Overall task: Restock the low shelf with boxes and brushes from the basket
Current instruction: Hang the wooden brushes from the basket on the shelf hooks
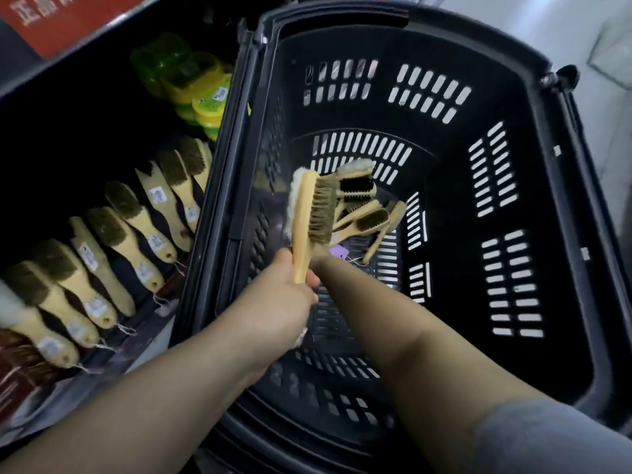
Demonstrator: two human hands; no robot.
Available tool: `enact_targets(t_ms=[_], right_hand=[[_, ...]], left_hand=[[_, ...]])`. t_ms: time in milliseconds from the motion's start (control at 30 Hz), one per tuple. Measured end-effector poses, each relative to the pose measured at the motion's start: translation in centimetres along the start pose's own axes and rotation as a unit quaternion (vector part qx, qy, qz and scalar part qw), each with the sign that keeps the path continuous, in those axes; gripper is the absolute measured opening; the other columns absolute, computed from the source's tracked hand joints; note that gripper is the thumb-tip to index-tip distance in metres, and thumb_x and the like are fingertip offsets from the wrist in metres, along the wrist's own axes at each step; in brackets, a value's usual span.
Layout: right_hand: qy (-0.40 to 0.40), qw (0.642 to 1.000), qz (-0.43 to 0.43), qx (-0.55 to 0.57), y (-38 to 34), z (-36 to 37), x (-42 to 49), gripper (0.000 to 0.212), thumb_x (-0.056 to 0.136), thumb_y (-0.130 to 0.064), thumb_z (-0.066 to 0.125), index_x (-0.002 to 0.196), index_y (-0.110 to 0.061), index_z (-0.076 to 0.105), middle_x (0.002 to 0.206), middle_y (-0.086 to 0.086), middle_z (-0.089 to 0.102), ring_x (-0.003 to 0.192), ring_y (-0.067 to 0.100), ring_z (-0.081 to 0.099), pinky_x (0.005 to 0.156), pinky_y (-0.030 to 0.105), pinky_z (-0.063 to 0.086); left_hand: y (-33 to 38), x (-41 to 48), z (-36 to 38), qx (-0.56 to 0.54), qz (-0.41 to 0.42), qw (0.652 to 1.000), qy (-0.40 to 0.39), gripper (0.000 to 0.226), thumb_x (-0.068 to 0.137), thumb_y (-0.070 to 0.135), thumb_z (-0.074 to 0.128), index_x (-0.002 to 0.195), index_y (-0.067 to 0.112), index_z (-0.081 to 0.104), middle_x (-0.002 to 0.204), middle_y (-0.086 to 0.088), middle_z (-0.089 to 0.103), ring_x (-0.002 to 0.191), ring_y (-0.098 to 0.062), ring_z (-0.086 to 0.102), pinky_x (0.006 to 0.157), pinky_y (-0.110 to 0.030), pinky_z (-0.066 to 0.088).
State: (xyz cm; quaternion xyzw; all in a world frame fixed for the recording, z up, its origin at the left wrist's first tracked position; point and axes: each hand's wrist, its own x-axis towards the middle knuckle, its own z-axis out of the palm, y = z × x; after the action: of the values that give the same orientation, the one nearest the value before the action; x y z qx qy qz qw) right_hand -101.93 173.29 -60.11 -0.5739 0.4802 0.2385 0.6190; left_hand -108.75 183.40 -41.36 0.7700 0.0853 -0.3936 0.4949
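Wooden brush [303, 220], handle clasped by left hand [277, 302] fingers [312, 281] (over basket [451, 206]).

Matt black plastic basket [513, 80] holds smooth pale wooden brushes [362, 220] with coarse bristles.

A red sign [68, 18] with white characters is showing at upper left; green-and-yellow plastic items [191, 87] are sitting stacked below it.

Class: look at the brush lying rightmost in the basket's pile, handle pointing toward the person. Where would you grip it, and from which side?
Grip the rightmost brush by its bare wooden handle, coming from above on the near side. The handle juts free of the pile, while its head lies against other brushes.
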Motion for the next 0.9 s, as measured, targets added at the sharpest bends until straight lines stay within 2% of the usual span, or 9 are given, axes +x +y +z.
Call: enact_targets(t_ms=[133, 333, 400, 467, 533, 600, 700, 800, 900], right_hand=[[-0.045, 0.983, -0.073, -0.161, -0.5, -1.1, -1.3, 0.037, 0.096, -0.008, 0.046, 0.063, -0.018, 0.034, 0.057, 0.002, 0.044, 0.057, 0.012, 0.049, 0.051, 0.018, 0.040], [0.037, 0.994, -0.091, -0.058, -0.4, -1.5, -1.1, 0.031, 0.088, -0.006, 0.058, 0.060, -0.013, 0.048, 0.068, 0.011, 0.055, 0.074, 0.029, 0.055, 0.076, 0.041, 0.051], [0.061, 0.995, -0.071, -0.044, 0.2, -1.6, -1.0, 0.020, 0.088, -0.011, 0.058, 0.068, -0.011, 0.056, 0.088, 0.017, 0.063, 0.086, 0.030, 0.059, 0.086, 0.040, 0.051], [0.056, 0.995, -0.062, -0.046, 0.4, -1.4, -0.9, 0.014, 0.091, -0.011, 0.053, 0.099, -0.005, 0.062, 0.109, 0.018, 0.063, 0.086, 0.025, 0.057, 0.078, 0.031, 0.052], [0.053, 0.996, -0.036, -0.062, 0.3, -1.7, -1.3, 0.025, 0.092, -0.008, 0.050, 0.115, -0.002, 0.056, 0.101, 0.015, 0.062, 0.074, 0.022, 0.053, 0.055, 0.019, 0.048], [0.024, 0.996, -0.025, -0.084, -0.3, -2.1, -1.9, 0.024, 0.093, -0.008, 0.050, 0.115, 0.000, 0.055, 0.092, 0.014, 0.059, 0.071, 0.022, 0.052, 0.046, 0.017, 0.048], [-0.040, 0.985, -0.046, -0.164, -1.0, -3.3, -4.0, 0.011, 0.096, -0.010, 0.045, 0.096, -0.005, 0.054, 0.092, 0.016, 0.057, 0.073, 0.024, 0.053, 0.060, 0.030, 0.046], [-0.110, 0.992, -0.048, -0.047, -1.0, -5.1, -7.6, 0.023, 0.099, -0.011, 0.033, 0.088, -0.010, 0.053, 0.075, 0.010, 0.054, 0.065, 0.020, 0.052, 0.061, 0.031, 0.045], [-0.186, 0.976, -0.037, 0.111, -1.0, -7.4, -11.7, 0.026, 0.099, -0.009, 0.031, 0.089, -0.010, 0.055, 0.071, 0.005, 0.057, 0.059, 0.015, 0.053, 0.060, 0.030, 0.050]], left_hand=[[-0.4, 0.1, 0.0, -0.012, 0.012, 1.000, 0.006, 0.019, 0.093, 0.005, 0.048, 0.097, 0.022, 0.053, 0.096, -0.002, 0.060, 0.090, -0.017, 0.056, 0.065, -0.024, 0.040], [-0.6, 0.6, 0.1, -0.019, 0.018, 0.999, 0.019, 0.022, 0.092, 0.002, 0.048, 0.094, 0.024, 0.052, 0.096, -0.001, 0.060, 0.092, -0.016, 0.056, 0.073, -0.028, 0.041], [-0.7, 0.7, 0.1, -0.020, 0.021, 0.999, 0.019, 0.024, 0.092, 0.002, 0.047, 0.093, 0.025, 0.052, 0.095, -0.001, 0.060, 0.092, -0.017, 0.056, 0.073, -0.029, 0.041], [-0.8, 0.8, 0.2, -0.025, 0.025, 0.999, 0.018, 0.024, 0.092, 0.002, 0.047, 0.091, 0.024, 0.052, 0.093, 0.000, 0.060, 0.087, -0.017, 0.057, 0.066, -0.028, 0.041], [-0.8, 0.9, 0.2, -0.033, 0.029, 0.999, 0.018, 0.024, 0.093, 0.002, 0.046, 0.092, 0.025, 0.053, 0.090, 0.002, 0.060, 0.083, -0.015, 0.057, 0.060, -0.026, 0.039], [-0.8, 0.9, 0.1, -0.044, 0.039, 0.998, 0.017, 0.026, 0.093, 0.003, 0.045, 0.095, 0.028, 0.053, 0.089, 0.005, 0.060, 0.084, -0.012, 0.057, 0.063, -0.025, 0.038], [-0.5, 0.9, 0.2, -0.050, 0.050, 0.997, 0.021, 0.025, 0.094, 0.003, 0.044, 0.089, 0.027, 0.052, 0.086, 0.003, 0.060, 0.078, -0.010, 0.056, 0.062, -0.022, 0.040], [-0.2, 0.8, 0.3, -0.076, 0.060, 0.995, 0.023, 0.025, 0.095, 0.000, 0.041, 0.091, 0.022, 0.051, 0.083, 0.004, 0.057, 0.073, -0.007, 0.055, 0.057, -0.015, 0.043], [-0.1, 0.7, 0.4, -0.103, 0.063, 0.992, 0.021, 0.025, 0.095, 0.000, 0.041, 0.092, 0.023, 0.051, 0.088, 0.003, 0.059, 0.081, -0.010, 0.057, 0.071, -0.022, 0.047]])
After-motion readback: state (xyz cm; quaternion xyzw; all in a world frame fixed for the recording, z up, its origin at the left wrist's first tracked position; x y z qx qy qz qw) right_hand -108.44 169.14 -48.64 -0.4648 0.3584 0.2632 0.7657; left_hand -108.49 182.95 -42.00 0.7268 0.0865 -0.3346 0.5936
